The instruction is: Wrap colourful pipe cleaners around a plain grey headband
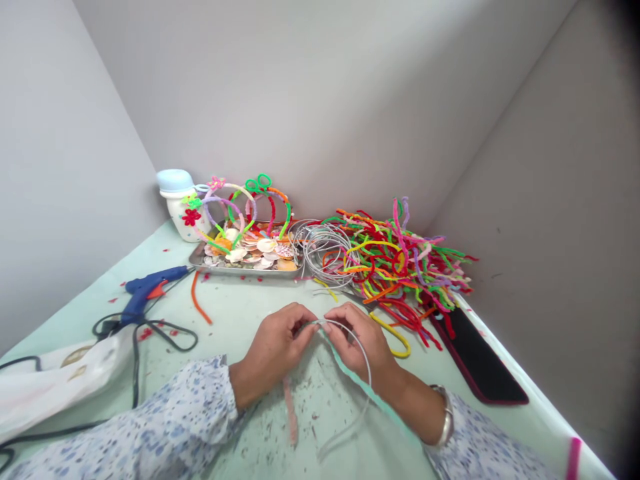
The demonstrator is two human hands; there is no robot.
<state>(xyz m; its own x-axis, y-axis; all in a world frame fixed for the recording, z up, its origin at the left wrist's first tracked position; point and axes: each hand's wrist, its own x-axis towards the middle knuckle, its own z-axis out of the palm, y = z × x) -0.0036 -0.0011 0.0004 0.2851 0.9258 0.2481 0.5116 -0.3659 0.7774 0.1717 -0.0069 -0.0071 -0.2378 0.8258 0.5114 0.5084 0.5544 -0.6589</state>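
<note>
My left hand (277, 347) and my right hand (357, 340) meet over the pale green table (240, 313), fingers pinched together. Both grip a thin silver wire headband (367, 363) that arcs down past my right wrist. A light teal pipe cleaner (373, 393) runs from the pinch along the band toward my right forearm. A pink pipe cleaner (290, 417) lies on the table below my left hand.
A metal tray (250, 267) of seashells holds decorated headbands (240, 207). Bare wire headbands (325, 257) and a heap of coloured pipe cleaners (400, 260) lie behind. A blue glue gun (147, 290) with its black cord sits left, a dark phone (475, 360) right, a white jar (180, 203) at back.
</note>
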